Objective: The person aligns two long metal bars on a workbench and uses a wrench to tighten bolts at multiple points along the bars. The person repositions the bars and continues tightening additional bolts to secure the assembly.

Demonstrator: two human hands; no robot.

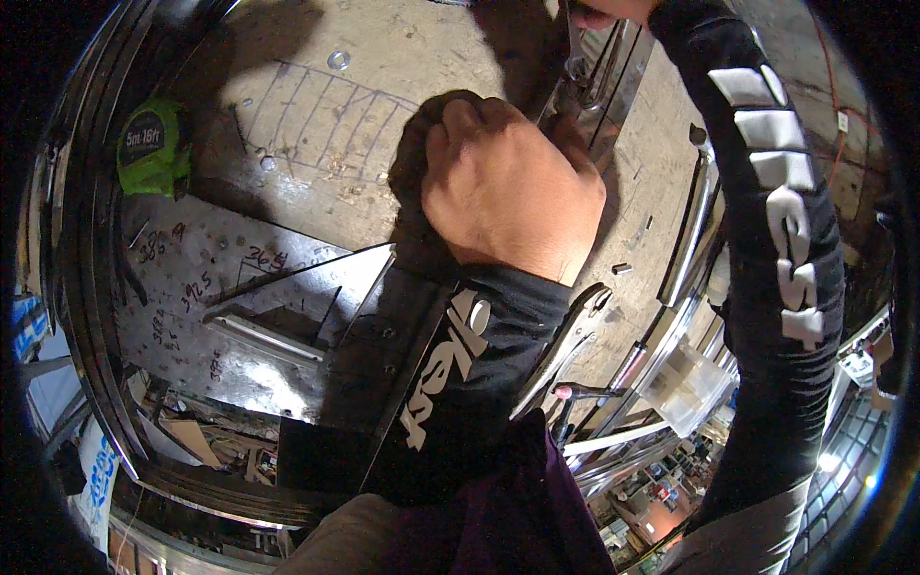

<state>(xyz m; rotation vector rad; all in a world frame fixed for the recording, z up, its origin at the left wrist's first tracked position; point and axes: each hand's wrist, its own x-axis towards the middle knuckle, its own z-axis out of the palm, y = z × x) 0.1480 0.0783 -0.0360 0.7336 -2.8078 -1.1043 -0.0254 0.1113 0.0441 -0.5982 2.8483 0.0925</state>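
Note:
My left hand [513,187] reaches in from the lower middle in a black sleeve with pale lettering. Its fingers are curled into a fist, and the thumb side lies against a dark metal bar [613,115]. Whatever the fingers hold is hidden beneath the hand. My right arm arches along the right side, and my right hand [613,11] is cut off by the top edge. Its fingers are bent around a shiny metal tool that looks like a wrench [576,62], which lies over the bar's far part.
A green tape measure [153,153] sits at the left, near a marked steel plate [201,240] with a triangular metal piece [369,264]. A washer [338,60] lies farther off. Pliers-like tool [575,331], metal tube [695,206] and clear plastic box [688,388] are at right.

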